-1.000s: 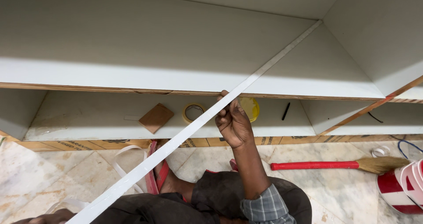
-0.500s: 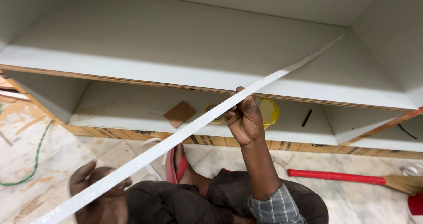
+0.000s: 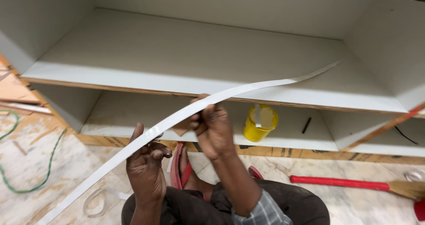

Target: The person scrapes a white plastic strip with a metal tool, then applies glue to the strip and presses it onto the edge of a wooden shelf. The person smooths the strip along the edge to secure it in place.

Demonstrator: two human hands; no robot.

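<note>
Legs: the person's dark trousers (image 3: 283, 207) fill the bottom edge, with a checked cuff (image 3: 261, 211) on the right forearm.
Left hand: the left hand (image 3: 146, 163) is raised in front of the knees, fingers curled and the thumb pressed over the white strip, pinching it.
Right hand: the right hand (image 3: 212, 127) sits just above and to the right of the left, fingers closed around the same strip and seemingly a small brown piece (image 3: 181, 128) under it; how that piece is held cannot be told.
White strip: the long, thin white strip (image 3: 248, 88) runs from the lower left corner near the floor, up through both hands, then bends in a shallow arc to its far tip over the upper shelf.
Floor: a red sandal (image 3: 179, 167) lies just behind the hands on the marble floor (image 3: 48, 163); a loop of white strip offcut (image 3: 95, 200) lies lower left, a green cable (image 3: 48, 167) curves at the left, and a red-handled brush (image 3: 345, 183) lies at the right.
Lower shelf: a yellow cup (image 3: 260, 124) stands on the lower shelf (image 3: 287, 141) just right of the right hand, with a black pen-like item (image 3: 306, 125) a little further right.
Upper shelf: the grey upper shelf (image 3: 177, 52) with its raw wood front edge spans the frame behind everything.
</note>
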